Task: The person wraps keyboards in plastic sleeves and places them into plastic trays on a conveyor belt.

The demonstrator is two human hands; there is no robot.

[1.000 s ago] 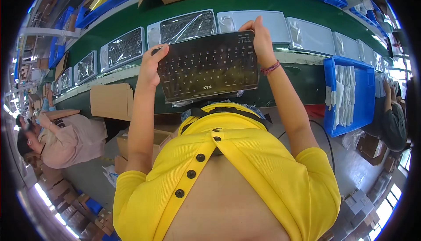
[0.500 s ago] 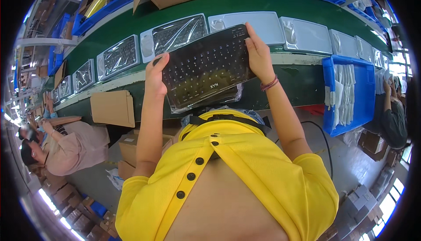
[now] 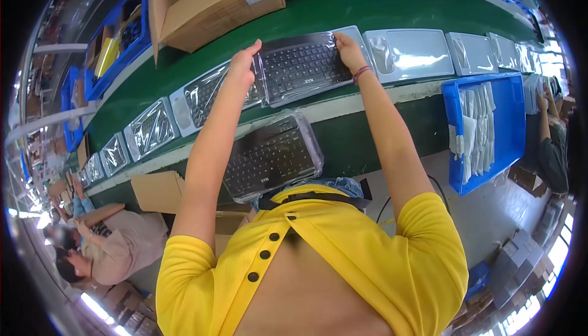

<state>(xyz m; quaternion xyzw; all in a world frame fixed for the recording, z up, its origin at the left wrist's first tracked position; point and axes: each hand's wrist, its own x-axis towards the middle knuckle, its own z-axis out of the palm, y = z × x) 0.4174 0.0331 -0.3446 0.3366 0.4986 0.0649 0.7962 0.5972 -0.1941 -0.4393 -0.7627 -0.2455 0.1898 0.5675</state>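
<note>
A black keyboard (image 3: 300, 67) lies over a pale grey tray (image 3: 354, 35) in the row on the green bench. My left hand (image 3: 245, 63) grips its left end, thumb on top, and my right hand (image 3: 349, 53) holds its upper right corner. The fingers beneath are partly hidden. Just left of it, partly behind my left forearm, is a film-covered tray with a keyboard (image 3: 199, 96). Nearer my waist rests another black keyboard (image 3: 269, 155) with loose clear film around it; neither hand touches that one.
Along the green bench (image 3: 318, 11) runs a line of trays, including a pale film-covered one (image 3: 422, 60) to the right. An open cardboard box (image 3: 226, 8) stands behind. A blue crate (image 3: 514, 128) holding white packets is at right. Co-workers sit at left (image 3: 128, 244) and far right (image 3: 553, 158).
Both hands have carried the keyboard forward, away from my body, and down onto a tray in the row. The keyboard near my waist, mostly covered before, now shows.
</note>
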